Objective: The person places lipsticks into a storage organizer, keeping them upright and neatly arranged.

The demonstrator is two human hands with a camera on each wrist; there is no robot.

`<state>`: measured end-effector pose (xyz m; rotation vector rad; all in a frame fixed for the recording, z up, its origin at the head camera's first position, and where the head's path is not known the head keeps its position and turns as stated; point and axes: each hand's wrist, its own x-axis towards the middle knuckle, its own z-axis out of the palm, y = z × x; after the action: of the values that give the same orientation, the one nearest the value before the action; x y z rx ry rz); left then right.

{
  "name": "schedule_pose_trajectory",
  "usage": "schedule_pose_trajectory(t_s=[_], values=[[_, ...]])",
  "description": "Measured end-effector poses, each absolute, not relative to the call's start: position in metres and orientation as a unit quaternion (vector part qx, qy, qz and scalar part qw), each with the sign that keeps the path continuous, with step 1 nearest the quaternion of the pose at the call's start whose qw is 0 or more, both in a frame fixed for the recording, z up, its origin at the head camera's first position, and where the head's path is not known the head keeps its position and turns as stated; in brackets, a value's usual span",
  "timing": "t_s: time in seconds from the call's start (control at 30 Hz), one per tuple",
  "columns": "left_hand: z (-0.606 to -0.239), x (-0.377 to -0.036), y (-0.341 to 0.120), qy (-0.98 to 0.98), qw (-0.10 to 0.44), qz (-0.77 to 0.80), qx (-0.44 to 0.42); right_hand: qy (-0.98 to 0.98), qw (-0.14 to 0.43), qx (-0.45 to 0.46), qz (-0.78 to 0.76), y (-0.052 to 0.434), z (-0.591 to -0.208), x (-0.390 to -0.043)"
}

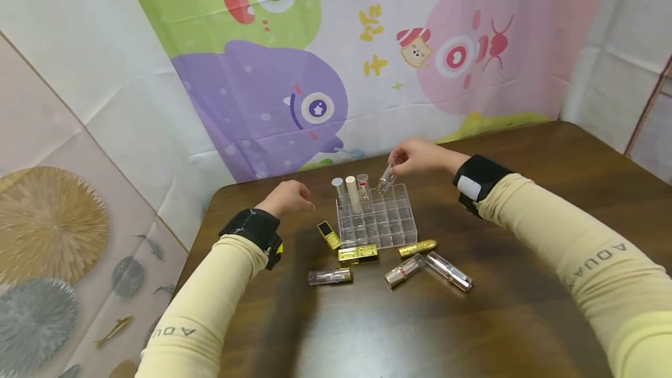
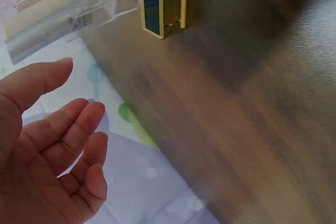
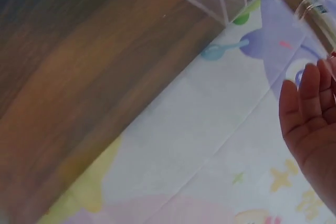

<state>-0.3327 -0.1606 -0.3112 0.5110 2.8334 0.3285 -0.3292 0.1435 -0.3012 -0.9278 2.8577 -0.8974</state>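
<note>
My right hand [image 1: 415, 156] pinches a clear-cased lipstick [image 1: 387, 179], tilted, just over the back row of a clear acrylic lipstick organizer [image 1: 401, 223]. In the right wrist view the lipstick [image 3: 310, 11] leans beside the organizer's corner, and its far end runs out of the picture. Three tubes stand upright in the back row: a grey one [image 1: 339, 190], a cream one [image 1: 352, 194] and a clear one with red inside [image 1: 363, 186]. Left of the organizer hovers my left hand [image 1: 287, 197], holding nothing, its fingers loosely bent in the left wrist view.
In front of the organizer lie a black-and-gold tube [image 1: 329, 235], a gold case [image 1: 357, 254], a gold bullet-shaped tube [image 1: 417, 248] and several clear or silver lipsticks, such as one at left [image 1: 329, 276] and one at right [image 1: 449, 272]. A cartoon cloth [image 1: 367, 115] hangs behind the wooden table [image 1: 378, 337].
</note>
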Motion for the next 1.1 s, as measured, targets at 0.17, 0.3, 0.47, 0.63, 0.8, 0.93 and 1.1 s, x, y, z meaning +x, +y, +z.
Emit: schedule_pose_trajectory(t_s=[0.17, 0.3, 0.47, 0.63, 0.8, 0.93, 1.1], values=[[-0.316, -0.323, -0.163, 0.971, 0.121, 0.105, 0.179, 0.917, -0.006, -0.326, -0.232, 0.123, -0.303, -0.334], [-0.322, -0.322, -0.165, 0.971, 0.127, 0.112, 0.171, 0.923, -0.003, -0.335, -0.187, 0.108, -0.304, -0.337], [-0.329, -0.322, -0.166, 0.969, 0.132, 0.120, 0.171, 0.934, 0.021, -0.324, -0.151, 0.097, -0.307, -0.336], [-0.330, -0.319, -0.169, 0.969, 0.133, 0.119, 0.171, 0.942, 0.038, -0.304, -0.140, 0.093, -0.310, -0.335], [-0.330, -0.317, -0.172, 0.970, 0.125, 0.116, 0.174, 0.943, 0.047, -0.292, -0.152, 0.092, -0.309, -0.334], [-0.331, -0.317, -0.175, 0.970, 0.125, 0.112, 0.177, 0.942, 0.046, -0.302, -0.141, 0.090, -0.309, -0.335], [-0.332, -0.319, -0.179, 0.969, 0.128, 0.113, 0.176, 0.940, 0.037, -0.311, -0.133, 0.087, -0.310, -0.338]])
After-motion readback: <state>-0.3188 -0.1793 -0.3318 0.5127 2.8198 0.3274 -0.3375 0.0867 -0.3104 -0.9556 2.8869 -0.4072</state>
